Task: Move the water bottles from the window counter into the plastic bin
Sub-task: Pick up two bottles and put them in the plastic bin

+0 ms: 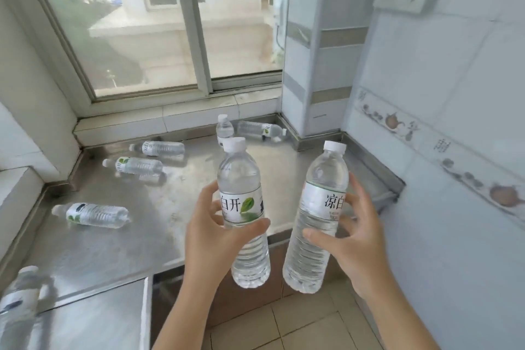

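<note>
Your left hand [211, 231] grips one water bottle [244, 216] by its label, your right hand [345, 231] another [315, 216], both upright over the steel counter's [159, 230] front edge; five more bottles lie on the counter behind them.

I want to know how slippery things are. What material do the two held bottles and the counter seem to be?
Bottle in the left hand: apparently clear thin plastic, ribbed lower body, glossy paper-like label, white plastic cap. Bottle in the right hand: same look. Counter: probably stainless steel, a dull brushed grey sheet with soft reflections and a folded front edge.
</note>
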`<state>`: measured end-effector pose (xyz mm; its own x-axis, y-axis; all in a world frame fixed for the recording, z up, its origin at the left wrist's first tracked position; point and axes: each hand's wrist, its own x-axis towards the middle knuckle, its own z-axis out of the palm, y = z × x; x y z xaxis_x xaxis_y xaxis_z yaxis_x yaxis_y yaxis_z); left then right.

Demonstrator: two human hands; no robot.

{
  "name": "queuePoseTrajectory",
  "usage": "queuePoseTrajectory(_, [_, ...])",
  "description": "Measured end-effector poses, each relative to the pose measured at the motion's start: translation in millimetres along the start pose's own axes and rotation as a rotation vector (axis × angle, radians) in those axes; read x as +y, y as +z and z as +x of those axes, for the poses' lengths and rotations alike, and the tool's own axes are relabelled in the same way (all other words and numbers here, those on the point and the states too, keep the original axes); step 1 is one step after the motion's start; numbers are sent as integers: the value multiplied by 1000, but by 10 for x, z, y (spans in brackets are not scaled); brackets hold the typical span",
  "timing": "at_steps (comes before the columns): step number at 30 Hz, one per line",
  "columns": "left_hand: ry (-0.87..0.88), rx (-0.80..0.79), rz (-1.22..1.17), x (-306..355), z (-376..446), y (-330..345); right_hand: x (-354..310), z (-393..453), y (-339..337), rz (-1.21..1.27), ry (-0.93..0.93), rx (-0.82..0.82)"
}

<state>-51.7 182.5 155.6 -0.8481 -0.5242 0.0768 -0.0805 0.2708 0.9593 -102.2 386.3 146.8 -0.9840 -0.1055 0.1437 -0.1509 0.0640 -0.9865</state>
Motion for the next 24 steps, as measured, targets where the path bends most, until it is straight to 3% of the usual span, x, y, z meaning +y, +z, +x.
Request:
queuePoseTrajectory(10, [175, -462, -53, 656, -1089, 1424, -66, -1080, -1786, 13, 54, 421])
queuePoseTrajectory(24, [244, -972, -45, 1165, -3932, 3439, -114, -3704, -4430, -82, 95, 886])
